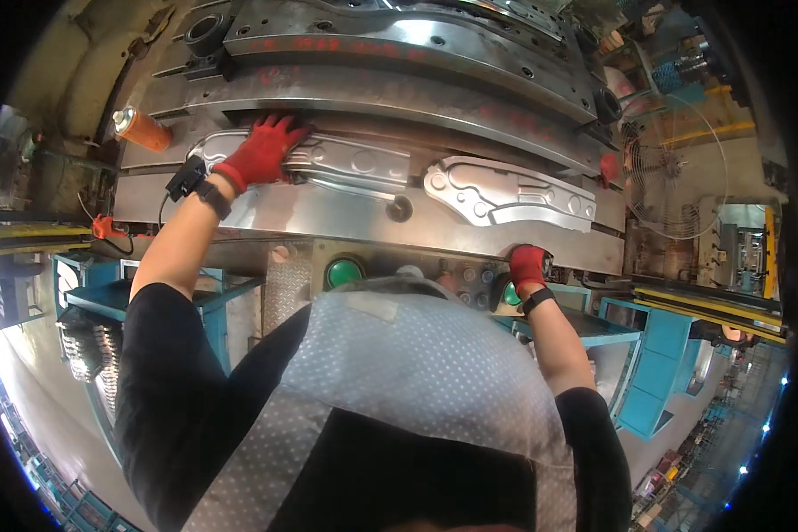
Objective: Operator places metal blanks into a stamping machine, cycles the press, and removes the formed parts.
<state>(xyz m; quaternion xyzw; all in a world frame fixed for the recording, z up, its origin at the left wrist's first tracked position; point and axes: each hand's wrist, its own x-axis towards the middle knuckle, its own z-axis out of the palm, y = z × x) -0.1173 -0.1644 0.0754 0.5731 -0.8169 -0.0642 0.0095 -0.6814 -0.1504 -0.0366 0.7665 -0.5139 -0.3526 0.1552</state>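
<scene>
- Head view: two red-gloved hands are showing; the left hand is spreading its fingers over the left stamped metal panel, covering part of it.
- The right hand is curling its fingers at the front edge of the steel press bed; whether they are gripping anything, I cannot tell.
- Two stamped panels are lying side by side on the bed, the right stamped metal panel resting untouched just beyond the right hand.
- One round hole is showing in the bed, near the gap between them.
- Two green push buttons are sitting below the edge: the left button and the right button, which the right hand is partly hiding.
- One orange spray can is occupying the bed's left end.
- A steel die block is standing behind the panels; one wire-guarded fan is standing rightward.
- Dotted fabric is blocking the lower middle.
</scene>
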